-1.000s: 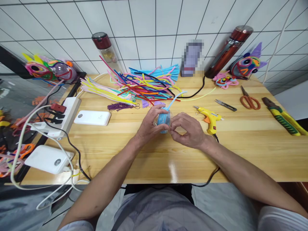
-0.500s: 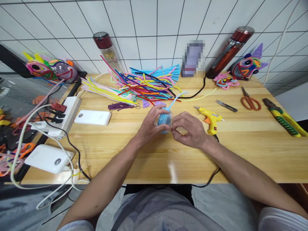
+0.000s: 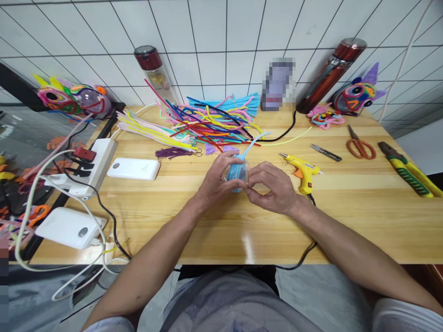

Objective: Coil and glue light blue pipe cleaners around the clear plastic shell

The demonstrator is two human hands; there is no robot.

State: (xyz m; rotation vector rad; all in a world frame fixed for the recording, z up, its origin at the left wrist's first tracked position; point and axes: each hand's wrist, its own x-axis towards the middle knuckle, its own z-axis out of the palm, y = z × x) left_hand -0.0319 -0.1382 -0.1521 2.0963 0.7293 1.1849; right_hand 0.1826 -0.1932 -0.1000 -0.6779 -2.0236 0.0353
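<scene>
Over the middle of the table, my left hand [image 3: 218, 175] is closed round a small clear plastic container [image 3: 243, 174] wrapped in light blue pipe cleaner [image 3: 236, 172]. One loose end of the blue pipe cleaner sticks up and bends to the right from its top. My right hand [image 3: 272, 185] is at the container's right edge, its thumb and index finger pinched together in a ring. What lies in that pinch is too small to make out. A yellow glue gun [image 3: 303, 171] lies just right of my right hand.
A pile of coloured pipe cleaners [image 3: 214, 117] lies at the back. Thread snips [image 3: 326, 152], scissors [image 3: 360, 144] and pliers [image 3: 408, 168] lie right. White power banks [image 3: 133, 168], a power strip [image 3: 98, 161] and cables are left. A red thermos [image 3: 332, 76] stands behind.
</scene>
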